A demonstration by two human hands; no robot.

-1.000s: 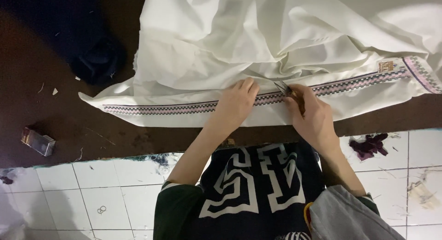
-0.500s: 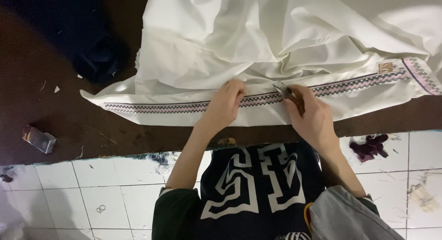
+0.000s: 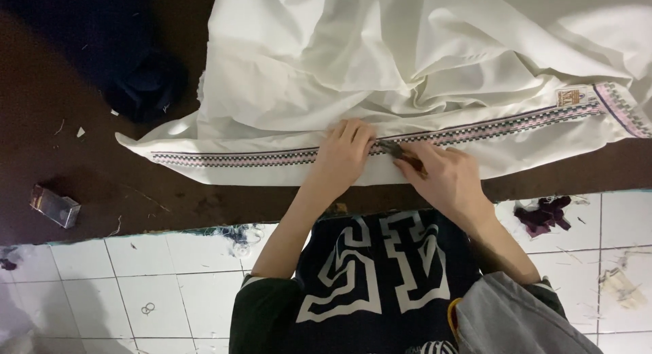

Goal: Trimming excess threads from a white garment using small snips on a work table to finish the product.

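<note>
A large white cloth (image 3: pixel 380 62) lies rumpled on a dark brown mat (image 3: pixel 88 170). Along its near edge runs a woven patterned band (image 3: pixel 231 157) in pink and dark thread. My left hand (image 3: pixel 343 157) presses flat on the band, fingers together. My right hand (image 3: pixel 445 177) sits just to its right, gripping a small dark-handled tool (image 3: pixel 401 155) whose tip touches the band between the two hands. The tool's blade is mostly hidden by my fingers.
A small clear box (image 3: pixel 54 206) lies at the mat's left edge. A dark bundle of fabric (image 3: pixel 146 82) sits at the upper left. Purple cloth scraps (image 3: pixel 540 215) and thread bits lie on the white tiled floor (image 3: pixel 136 279). A small label (image 3: pixel 567 97) marks the band's right end.
My left hand has slid slightly left along the band. My right hand with the tool stays almost in the same place.
</note>
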